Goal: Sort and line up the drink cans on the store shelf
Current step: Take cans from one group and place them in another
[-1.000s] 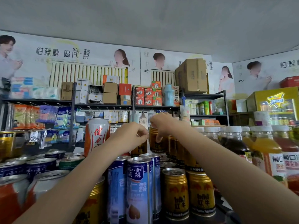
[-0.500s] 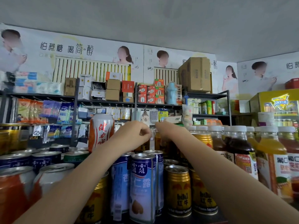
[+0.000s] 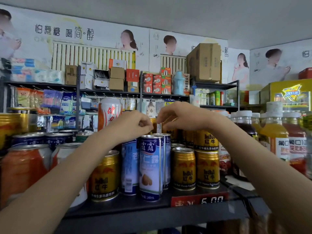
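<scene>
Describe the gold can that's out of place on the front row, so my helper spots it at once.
Start at the red price tag on the dark shelf edge and look left past the tall blue cans. The stray gold can stands alone under the left forearm, cut off from the other two front gold cans.

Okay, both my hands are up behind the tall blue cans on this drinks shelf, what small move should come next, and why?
Probably pull the lone gold can out from left of the tall blue cans and set it with the other gold cans on the right. Both hands, left and right, hover above the back rows; what they hold is unclear.
</scene>
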Available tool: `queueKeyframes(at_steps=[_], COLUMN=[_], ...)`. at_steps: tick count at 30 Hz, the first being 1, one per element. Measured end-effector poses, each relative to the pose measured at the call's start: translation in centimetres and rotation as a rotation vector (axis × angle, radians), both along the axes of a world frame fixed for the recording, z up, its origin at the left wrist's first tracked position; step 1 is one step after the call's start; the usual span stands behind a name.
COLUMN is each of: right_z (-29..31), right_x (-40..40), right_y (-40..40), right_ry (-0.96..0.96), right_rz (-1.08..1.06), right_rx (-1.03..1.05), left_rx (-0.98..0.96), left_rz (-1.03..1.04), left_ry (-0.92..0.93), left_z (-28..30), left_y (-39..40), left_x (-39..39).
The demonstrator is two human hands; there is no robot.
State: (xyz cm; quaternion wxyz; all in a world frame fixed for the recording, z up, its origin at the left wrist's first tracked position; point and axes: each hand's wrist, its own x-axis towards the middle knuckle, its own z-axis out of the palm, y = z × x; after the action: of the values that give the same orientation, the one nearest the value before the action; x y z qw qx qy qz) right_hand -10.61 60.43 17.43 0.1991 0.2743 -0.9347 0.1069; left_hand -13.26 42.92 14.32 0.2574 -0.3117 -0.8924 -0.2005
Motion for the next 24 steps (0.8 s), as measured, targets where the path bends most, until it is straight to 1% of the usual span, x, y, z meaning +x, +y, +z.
queueKeyframes(at_steps=[3,6,10,13,17,20,24], right_z=[-1.5,-3.5,-5.7,-6.9,-8.9,-10.3,-12.2], right_x=[0.7,0.7,0.9,1.6,2.5,2.7,2.8], right_y=[0.5,1.1,1.4,0.8,-0.9,-2.0,-4.0], right_ry=[-0.102,-0.095,-0.044,0.041,0.198,0.300,0.253], right_rz=[0.096,0.112,0.129,0.101,-0.012,-0.093,-0.089], right_rx=[-0.071,-0.106,-0.206,-0.267,-0.268,-0.344,-0.453], left_rx=[0.019,0.034,0.017,0.031,-0.003,-0.030,0.000], left_rz=[-0.016,-0.046,-0.069,-0.082,-0.025,0.020,0.064], left_ry=[0.033,0.084,0.129,0.128,0.143,0.130,0.181], left_z=[-0.5,-1.3,-2.4,-3.1,-4.0,-4.5,-5.2], left_y=[-0.7,-1.2,-1.7,-2.0,-2.2,-2.5,-3.0], left_x=[1.0,1.8,2.7,3.1,3.0,3.1,3.0])
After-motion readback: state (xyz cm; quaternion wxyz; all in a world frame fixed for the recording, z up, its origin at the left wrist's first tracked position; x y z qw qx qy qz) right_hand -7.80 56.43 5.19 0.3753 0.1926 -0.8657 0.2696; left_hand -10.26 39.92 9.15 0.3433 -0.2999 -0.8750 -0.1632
